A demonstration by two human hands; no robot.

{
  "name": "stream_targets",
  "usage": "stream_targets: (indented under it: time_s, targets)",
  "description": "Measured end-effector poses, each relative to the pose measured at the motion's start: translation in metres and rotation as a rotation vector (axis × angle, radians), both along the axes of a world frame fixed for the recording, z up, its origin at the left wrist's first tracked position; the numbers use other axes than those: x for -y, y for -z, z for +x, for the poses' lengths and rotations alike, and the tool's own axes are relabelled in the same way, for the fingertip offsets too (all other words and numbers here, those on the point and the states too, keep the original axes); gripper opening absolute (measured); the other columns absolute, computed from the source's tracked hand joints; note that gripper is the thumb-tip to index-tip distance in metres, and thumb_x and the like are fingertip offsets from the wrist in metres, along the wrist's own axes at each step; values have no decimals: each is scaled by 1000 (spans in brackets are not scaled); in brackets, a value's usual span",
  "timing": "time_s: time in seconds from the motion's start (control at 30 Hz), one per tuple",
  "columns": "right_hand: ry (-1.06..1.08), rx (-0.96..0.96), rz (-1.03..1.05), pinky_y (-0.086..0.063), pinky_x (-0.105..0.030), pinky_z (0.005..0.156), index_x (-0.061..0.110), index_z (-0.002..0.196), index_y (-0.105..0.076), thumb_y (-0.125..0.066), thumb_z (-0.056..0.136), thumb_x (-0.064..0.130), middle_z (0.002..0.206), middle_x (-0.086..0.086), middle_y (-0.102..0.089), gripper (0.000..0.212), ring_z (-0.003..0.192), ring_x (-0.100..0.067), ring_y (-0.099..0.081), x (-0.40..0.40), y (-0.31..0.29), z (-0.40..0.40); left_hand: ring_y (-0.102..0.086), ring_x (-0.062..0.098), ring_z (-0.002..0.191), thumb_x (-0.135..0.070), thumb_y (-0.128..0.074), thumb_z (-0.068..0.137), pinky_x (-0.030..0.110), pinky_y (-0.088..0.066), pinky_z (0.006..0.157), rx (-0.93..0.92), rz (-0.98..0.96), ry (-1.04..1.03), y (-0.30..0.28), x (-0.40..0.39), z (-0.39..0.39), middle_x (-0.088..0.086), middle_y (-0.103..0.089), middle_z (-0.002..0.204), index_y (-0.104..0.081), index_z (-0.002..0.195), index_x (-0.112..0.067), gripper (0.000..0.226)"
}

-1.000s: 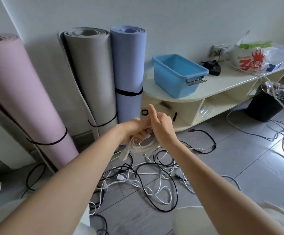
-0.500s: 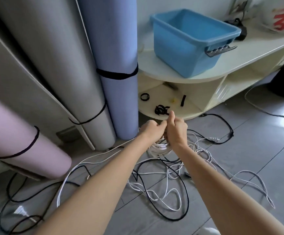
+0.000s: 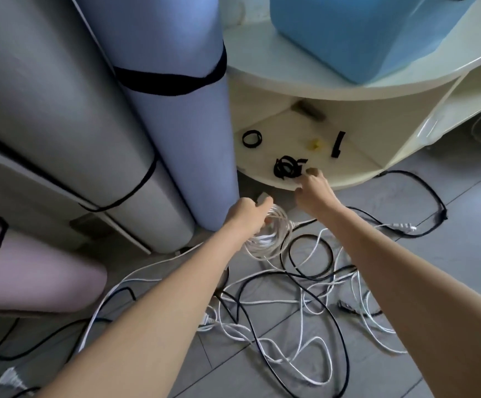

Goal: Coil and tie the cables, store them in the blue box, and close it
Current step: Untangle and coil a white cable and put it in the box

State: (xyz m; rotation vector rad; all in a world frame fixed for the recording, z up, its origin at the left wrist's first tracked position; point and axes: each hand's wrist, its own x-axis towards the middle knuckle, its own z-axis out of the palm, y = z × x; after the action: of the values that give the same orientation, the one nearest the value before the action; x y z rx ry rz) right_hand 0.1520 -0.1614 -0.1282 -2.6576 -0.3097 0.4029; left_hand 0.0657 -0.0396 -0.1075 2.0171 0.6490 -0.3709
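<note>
Coil of white cable (image 3: 270, 235) gripped in left hand (image 3: 246, 215), low over tangled floor cables (image 3: 296, 308). Right hand (image 3: 313, 192), fingers loosely curled and empty, reaches to black ties (image 3: 288, 167) on lower shelf (image 3: 357, 168) (contact unclear). Blue box (image 3: 365, 33) far right, on shelf top.

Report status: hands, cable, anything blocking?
Left hand grips coiled white cable. Right hand reaches black strap ties on lower shelf, holding nothing. Blue plastic box open above. Nothing blocking.
</note>
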Motion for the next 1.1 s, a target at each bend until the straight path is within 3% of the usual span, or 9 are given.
stream_targets:
  time_s: [0.13,0.23,0.37,0.47,0.57,0.7,0.8,0.97,1.1]
  targets:
    - [42,3,-26,-37,-31,90,-13,113,-56,-41,85,-4,133,-24,-41,33,115,-38,-46,10,12,15,-38,17,51,-40,-42,94,27,-34,64,-44,-39,-5,18,-3,4,2,-52,62,-51,66,-11,41]
    - [67,4,-36,-35,-28,80,-15,106,-54,-41,85,-6,132,-22,-41,27,111,-37,-47,17,13,22,-48,30,63,-41,-43,93,29,-35,67,-37,-58,-33,23,-3,7,11,-66,82,-61,92,4,49]
    - [82,97,-25,-41,-33,79,-11,100,-56,-43,83,-4,129,-22,-43,23,105,-39,-50,16,10,24,-58,31,79,-43,-43,93,33,-45,71,-16,-45,-26,26,-2,11,18,-69,103,-63,99,2,50]
    - [21,228,48,-39,-30,80,-5,115,-58,-45,86,-3,132,-20,-44,32,105,-38,-53,2,5,21,-61,36,100,-44,-42,94,37,-50,82,-17,-14,-24,26,-3,12,18,-68,104,-64,103,1,51]
    - [13,213,114,-39,-31,86,-1,124,-53,-52,87,1,129,-20,-48,38,107,-37,-53,-14,9,23,-61,39,102,-44,-42,95,37,-48,74,-22,-3,-6,26,-6,11,20,-67,105,-64,103,2,52]
    - [109,186,139,-46,-35,83,-4,106,-65,-58,85,5,113,-23,-60,24,99,-38,-56,-19,15,30,-62,38,99,-43,-43,93,37,-48,73,-19,-1,-2,28,-11,9,18,-69,101,-66,97,2,51]
    - [147,226,159,-50,-41,79,-11,90,-67,-55,82,-2,98,-28,-64,17,90,-41,-58,-21,13,31,-60,30,79,-43,-43,93,34,-46,69,-18,-11,-21,31,-18,9,16,-70,98,-66,85,-2,47]
    - [231,273,276,-52,-41,78,-2,94,-64,-49,86,-1,89,-25,-67,17,85,-37,-63,-23,10,39,-49,22,65,-43,-44,94,29,-38,67,-21,-63,-46,37,-19,9,14,-71,97,-52,64,-14,42]
    - [277,271,393,-52,-46,73,1,96,-50,-41,86,2,94,-24,-64,14,84,-38,-62,-21,9,50,-47,19,58,-43,-44,95,28,-38,65,-14,-69,-51,37,-19,8,13,-71,97,-50,62,-16,42]
